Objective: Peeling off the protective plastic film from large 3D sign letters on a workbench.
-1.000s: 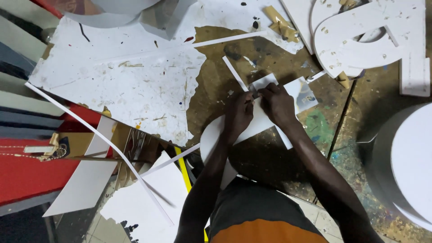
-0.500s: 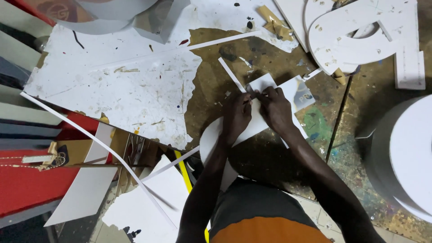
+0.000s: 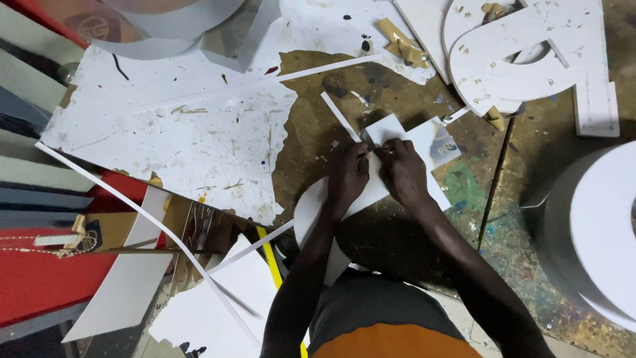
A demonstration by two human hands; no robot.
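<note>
Both hands are down on the work at the centre of the view. The left hand (image 3: 347,174) sits at about 9 o'clock of the white sheet piece (image 3: 397,142), fingers curled, its grip pinched on the sheet's near edge. The right hand (image 3: 404,171) is just beside it at 3 o'clock, fingers folded down, its grip also clenched on the same piece. The fingertips of the two hands meet, touching, right at the middle of the sheet's lower edge. Whether anything small sits between those fingertips I cannot tell.

The white sheet piece lies flat on the paint-stained brown table (image 3: 318,139), partly under both hands, with a pale rounded cut-out (image 3: 310,211) running out beneath the left wrist toward 7 o'clock. A thin white strip (image 3: 339,115) angles off from the hands toward 11 o'clock, its near end touching the sheet.

Out at 10 o'clock, a large torn white board (image 3: 192,146) speckled with debris covers the table. At 1 o'clock, a big white cut-out letter shape (image 3: 523,59) lies flat, well apart from the hands. At 3 o'clock, a tall white curved form (image 3: 596,232) stands at the frame's edge. Down at 7 o'clock, a long thin white strip (image 3: 152,225) slants over loose white offcuts (image 3: 225,298), with a yellow bar (image 3: 271,262) just beside them.
</note>
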